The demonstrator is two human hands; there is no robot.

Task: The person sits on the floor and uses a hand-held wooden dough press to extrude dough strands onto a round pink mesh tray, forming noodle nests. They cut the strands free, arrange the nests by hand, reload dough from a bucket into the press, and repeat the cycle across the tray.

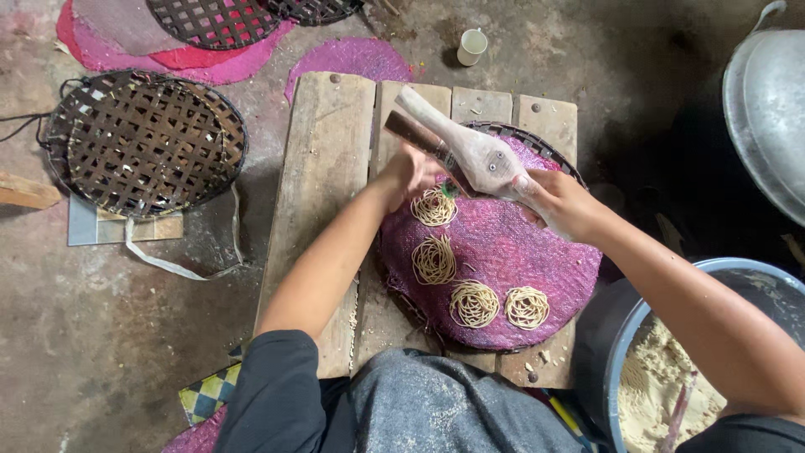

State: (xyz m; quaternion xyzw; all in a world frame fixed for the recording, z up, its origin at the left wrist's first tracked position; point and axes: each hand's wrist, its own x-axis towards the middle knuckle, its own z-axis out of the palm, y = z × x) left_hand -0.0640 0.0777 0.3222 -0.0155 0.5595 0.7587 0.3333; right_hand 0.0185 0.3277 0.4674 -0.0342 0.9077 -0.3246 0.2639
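Observation:
A round purple mat (511,252) lies on a woven tray (553,155) over a wooden plank platform (323,168). Several pale noodle nests (434,259) sit on the mat, one (433,207) right under the press. My right hand (563,204) grips one handle of a wooden noodle press (478,151). My left hand (408,174) holds its other, darker handle (412,132). The press hangs tilted over the mat's far left part.
A woven basket tray (142,143) lies on the floor at left, more trays and purple mats (218,25) behind. A small cup (471,46) stands at the far edge. A blue-rimmed bucket of dough (662,377) is at right, a metal pan (767,109) beyond.

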